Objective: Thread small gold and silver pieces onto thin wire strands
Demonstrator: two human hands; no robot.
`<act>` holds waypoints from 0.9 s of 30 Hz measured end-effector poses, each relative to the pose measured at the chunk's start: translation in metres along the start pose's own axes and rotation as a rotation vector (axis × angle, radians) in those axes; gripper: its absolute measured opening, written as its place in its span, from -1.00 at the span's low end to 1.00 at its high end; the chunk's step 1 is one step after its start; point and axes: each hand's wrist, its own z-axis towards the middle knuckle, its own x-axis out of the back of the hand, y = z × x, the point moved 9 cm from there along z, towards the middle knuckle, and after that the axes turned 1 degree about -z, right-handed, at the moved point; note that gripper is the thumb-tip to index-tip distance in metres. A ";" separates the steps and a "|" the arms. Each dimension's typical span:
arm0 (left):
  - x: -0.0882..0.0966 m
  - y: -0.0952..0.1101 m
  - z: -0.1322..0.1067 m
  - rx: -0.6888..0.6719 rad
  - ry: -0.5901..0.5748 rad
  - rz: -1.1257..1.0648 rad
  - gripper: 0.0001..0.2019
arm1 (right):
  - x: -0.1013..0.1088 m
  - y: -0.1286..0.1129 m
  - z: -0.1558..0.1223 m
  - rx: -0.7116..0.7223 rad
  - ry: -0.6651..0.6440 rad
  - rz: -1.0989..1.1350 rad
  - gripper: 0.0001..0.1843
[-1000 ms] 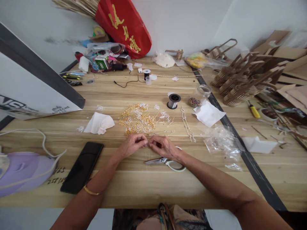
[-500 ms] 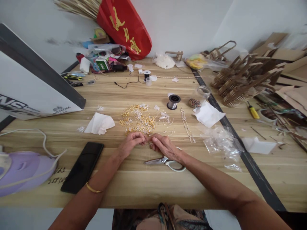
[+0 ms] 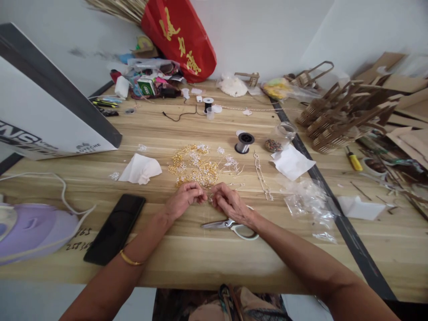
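My left hand (image 3: 187,197) is closed in a pinch just below the pile of gold and clear beads (image 3: 197,166); what its fingertips hold is too small to make out. Close beside it, my right hand (image 3: 229,200) curls its fingers in a pinch, and a small shiny bit shows under them that I cannot name. A pair of scissors (image 3: 230,226) with white handles lies beneath my right wrist, blades pointing left. To the right of the beads lie silvery pins (image 3: 232,165) and a beaded chain (image 3: 261,176). A spool of wire (image 3: 244,142) stands behind them.
A black phone (image 3: 115,228) lies by my left forearm, near a purple plastic object (image 3: 40,232). White paper (image 3: 138,168) sits left of the beads. Clear plastic bags (image 3: 310,205), a jar (image 3: 282,136) and small woven baskets (image 3: 337,118) stand to the right.
My two hands have drawn slightly apart at the fingertips. The right hand's fingers are more curled and raised. The whole view has shifted a little.
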 end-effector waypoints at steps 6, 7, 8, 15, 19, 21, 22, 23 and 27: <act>0.003 -0.002 0.001 -0.004 -0.005 0.009 -0.84 | -0.001 -0.001 0.000 0.032 0.019 -0.010 -0.86; 0.003 -0.002 0.001 -0.007 -0.008 0.024 -0.84 | 0.000 -0.001 0.000 0.034 0.027 -0.003 -0.88; 0.004 -0.003 0.002 -0.012 -0.007 0.043 -0.83 | 0.000 -0.001 0.000 0.034 0.038 0.003 -0.89; 0.002 -0.001 0.003 -0.076 0.049 0.329 -0.81 | 0.005 -0.003 -0.001 0.061 0.103 -0.031 -0.89; -0.006 0.001 0.003 -0.116 0.040 0.510 -0.81 | 0.005 -0.006 -0.001 0.087 0.106 -0.037 -0.87; -0.010 0.003 0.002 -0.146 0.047 0.604 -0.83 | 0.006 -0.007 -0.002 0.096 0.111 -0.038 -0.86; -0.012 0.004 0.002 -0.163 0.054 0.650 -0.85 | 0.006 -0.008 -0.002 0.100 0.113 -0.036 -0.86; -0.014 0.006 0.001 -0.179 0.061 0.696 -0.88 | 0.007 -0.008 -0.002 0.105 0.117 -0.033 -0.85; -0.021 0.013 0.001 -0.213 0.082 0.823 -0.94 | 0.009 -0.008 -0.002 0.100 0.136 0.003 -0.84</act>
